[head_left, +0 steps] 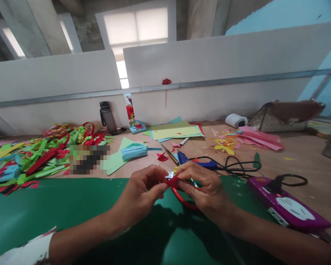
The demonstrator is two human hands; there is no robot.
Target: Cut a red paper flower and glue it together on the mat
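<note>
Both hands meet over the green mat, around a small red piece of paper (173, 182). My left hand (143, 187) pinches its left edge between thumb and forefinger. My right hand (202, 184) grips its right side with closed fingers. Under and behind the right hand show scissors with red handles (183, 200); whether the hand touches them I cannot tell. A small shiny silver patch (170, 174) appears just above the red paper, and its kind is unclear. Just beyond the hands lies a blue glue gun (201, 162), partly hidden by the right hand.
Cut paper strips (44, 158) heap up at the left. Green paper sheets (176, 130), a blue folded paper piece (134, 151) and a grey bottle (107, 117) stand or lie farther back. At the right are a purple power strip (289, 206), a black cable (231, 163) and a handbag (287, 116).
</note>
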